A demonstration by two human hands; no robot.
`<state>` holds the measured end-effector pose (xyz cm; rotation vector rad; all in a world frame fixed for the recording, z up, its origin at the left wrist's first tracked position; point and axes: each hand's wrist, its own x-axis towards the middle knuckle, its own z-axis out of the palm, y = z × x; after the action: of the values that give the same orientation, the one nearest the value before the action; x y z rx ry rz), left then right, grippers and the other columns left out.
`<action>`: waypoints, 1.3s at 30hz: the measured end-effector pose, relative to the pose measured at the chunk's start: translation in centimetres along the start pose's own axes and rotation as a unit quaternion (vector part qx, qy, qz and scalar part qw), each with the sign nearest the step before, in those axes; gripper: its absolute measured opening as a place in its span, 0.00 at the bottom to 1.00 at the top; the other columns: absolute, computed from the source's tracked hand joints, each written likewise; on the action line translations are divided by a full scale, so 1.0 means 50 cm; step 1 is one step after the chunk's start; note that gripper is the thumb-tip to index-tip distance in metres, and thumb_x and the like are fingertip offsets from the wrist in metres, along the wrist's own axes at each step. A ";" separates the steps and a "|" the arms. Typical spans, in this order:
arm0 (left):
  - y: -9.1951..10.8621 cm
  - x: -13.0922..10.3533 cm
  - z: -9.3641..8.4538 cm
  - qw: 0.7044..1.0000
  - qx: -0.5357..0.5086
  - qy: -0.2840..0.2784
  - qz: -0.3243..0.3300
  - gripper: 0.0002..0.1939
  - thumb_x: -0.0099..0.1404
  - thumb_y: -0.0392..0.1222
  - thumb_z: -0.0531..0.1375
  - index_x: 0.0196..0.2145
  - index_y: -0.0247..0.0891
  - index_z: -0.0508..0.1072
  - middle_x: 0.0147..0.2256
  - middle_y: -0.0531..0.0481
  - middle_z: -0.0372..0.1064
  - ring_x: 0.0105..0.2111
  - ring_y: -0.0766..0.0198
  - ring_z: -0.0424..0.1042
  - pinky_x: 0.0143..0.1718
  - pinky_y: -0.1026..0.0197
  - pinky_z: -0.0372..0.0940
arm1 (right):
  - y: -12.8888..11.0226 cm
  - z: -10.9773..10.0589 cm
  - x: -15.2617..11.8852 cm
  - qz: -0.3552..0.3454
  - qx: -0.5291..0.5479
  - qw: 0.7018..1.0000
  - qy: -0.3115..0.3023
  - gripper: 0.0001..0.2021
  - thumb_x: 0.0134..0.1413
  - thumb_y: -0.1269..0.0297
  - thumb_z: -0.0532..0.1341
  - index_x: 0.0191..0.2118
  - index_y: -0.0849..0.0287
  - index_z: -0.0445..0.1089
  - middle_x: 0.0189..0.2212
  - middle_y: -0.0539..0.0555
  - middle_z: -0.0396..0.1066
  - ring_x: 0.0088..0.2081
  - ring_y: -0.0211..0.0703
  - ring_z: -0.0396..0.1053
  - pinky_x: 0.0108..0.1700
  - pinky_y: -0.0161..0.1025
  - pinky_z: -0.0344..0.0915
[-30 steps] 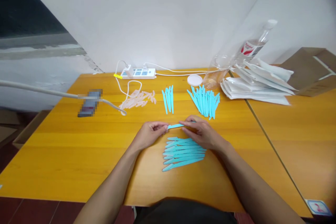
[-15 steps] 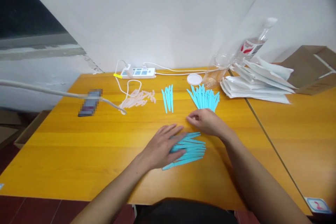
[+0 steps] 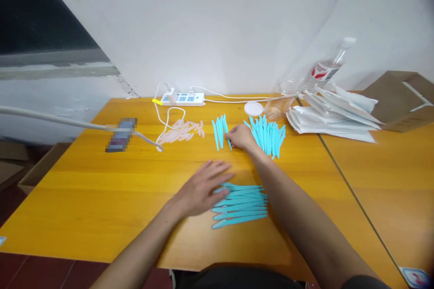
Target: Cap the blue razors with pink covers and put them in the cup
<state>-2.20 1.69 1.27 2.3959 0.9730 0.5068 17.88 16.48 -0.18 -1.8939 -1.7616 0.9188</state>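
Observation:
My right hand (image 3: 240, 137) has its fingertips closed on a slim blue knife-shaped plastic stick (image 3: 227, 132). That stick lies beside a small row of matching sticks (image 3: 218, 133), all pointing away from me. To the right of the hand, a fanned group of the same blue sticks (image 3: 269, 135) lies partly behind my wrist. Closer to me is a pile of blue sticks (image 3: 240, 210) lying sideways. My left hand (image 3: 201, 189) is open with fingers stretched out, over the pile's left end; whether it touches the sticks I cannot tell.
Small pale pink pieces (image 3: 179, 131) lie by a white cable and a power strip (image 3: 185, 99). A phone (image 3: 121, 135) is at the left. Along the back right are a white lid (image 3: 253, 108), a clear jar (image 3: 280, 106), a bottle (image 3: 323, 70), white packets (image 3: 334, 117) and a cardboard box (image 3: 400, 99).
My right hand has moved left from in front of the fanned sticks to the small row, with a stick at its fingertips. My left hand has shifted slightly left, uncovering more of the pile.

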 end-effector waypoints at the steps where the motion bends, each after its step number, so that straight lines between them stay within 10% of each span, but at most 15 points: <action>1: -0.026 0.000 -0.017 0.998 0.008 0.048 -0.035 0.23 0.73 0.47 0.56 0.64 0.50 0.67 0.65 0.46 0.63 0.65 0.53 0.61 0.68 0.47 0.51 | 0.003 -0.006 -0.003 0.003 0.017 1.000 -0.001 0.12 0.51 0.64 0.62 0.20 0.62 0.72 0.16 0.55 0.72 0.22 0.41 0.71 0.27 0.34 0.61; 6: -0.166 0.026 -0.088 0.938 0.155 0.213 -0.224 0.18 0.73 0.48 0.54 0.52 0.42 0.78 0.50 0.41 0.74 0.50 0.51 0.72 0.53 0.54 0.64 | 0.010 -0.041 -0.055 -0.012 0.146 0.989 -0.018 0.03 0.50 0.66 0.60 0.29 0.59 0.67 0.24 0.53 0.77 0.24 0.37 0.72 0.25 0.31 0.63; 10: -0.203 0.063 -0.103 0.920 0.247 0.168 -0.253 0.16 0.71 0.49 0.55 0.44 0.43 0.81 0.44 0.43 0.74 0.43 0.53 0.72 0.45 0.56 0.63 | 0.045 -0.050 -0.118 -0.029 0.279 0.957 -0.078 0.06 0.46 0.68 0.61 0.33 0.57 0.65 0.22 0.48 0.74 0.21 0.36 0.68 0.23 0.30 0.61; 18: -0.166 0.094 -0.109 0.926 0.256 0.052 -0.271 0.10 0.63 0.38 0.58 0.33 0.40 0.80 0.33 0.41 0.77 0.34 0.52 0.73 0.35 0.57 0.61 | 0.111 -0.018 -0.195 -0.207 0.111 0.972 0.014 0.06 0.55 0.64 0.63 0.30 0.57 0.76 0.28 0.52 0.77 0.30 0.40 0.72 0.35 0.36 0.65; 24: -0.122 0.062 -0.092 0.947 -0.078 0.082 -0.302 0.09 0.59 0.42 0.63 0.36 0.39 0.80 0.28 0.49 0.77 0.28 0.59 0.73 0.34 0.60 0.66 | 0.129 -0.003 -0.203 -0.236 0.176 0.956 -0.005 0.08 0.58 0.61 0.64 0.38 0.58 0.79 0.29 0.52 0.77 0.30 0.39 0.71 0.32 0.35 0.65; 29: -0.085 0.026 -0.032 0.810 -0.413 0.205 -0.363 0.21 0.53 0.52 0.72 0.37 0.33 0.78 0.32 0.46 0.79 0.30 0.62 0.76 0.37 0.60 0.71 | 0.132 -0.014 -0.202 -0.195 0.224 0.954 -0.039 0.10 0.58 0.58 0.64 0.37 0.59 0.79 0.31 0.53 0.78 0.32 0.40 0.73 0.33 0.36 0.67; 39: -0.077 0.027 0.002 0.771 -0.469 0.203 -0.380 0.23 0.48 0.54 0.75 0.33 0.31 0.80 0.30 0.46 0.79 0.29 0.65 0.77 0.38 0.61 0.72 | 0.134 -0.021 -0.203 -0.191 0.204 0.959 -0.045 0.11 0.59 0.56 0.64 0.37 0.57 0.79 0.33 0.53 0.79 0.33 0.42 0.74 0.36 0.37 0.67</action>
<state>-3.31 4.99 -0.81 0.8969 1.3284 0.9141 23.50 5.80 -1.99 -1.2206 -1.7380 1.1240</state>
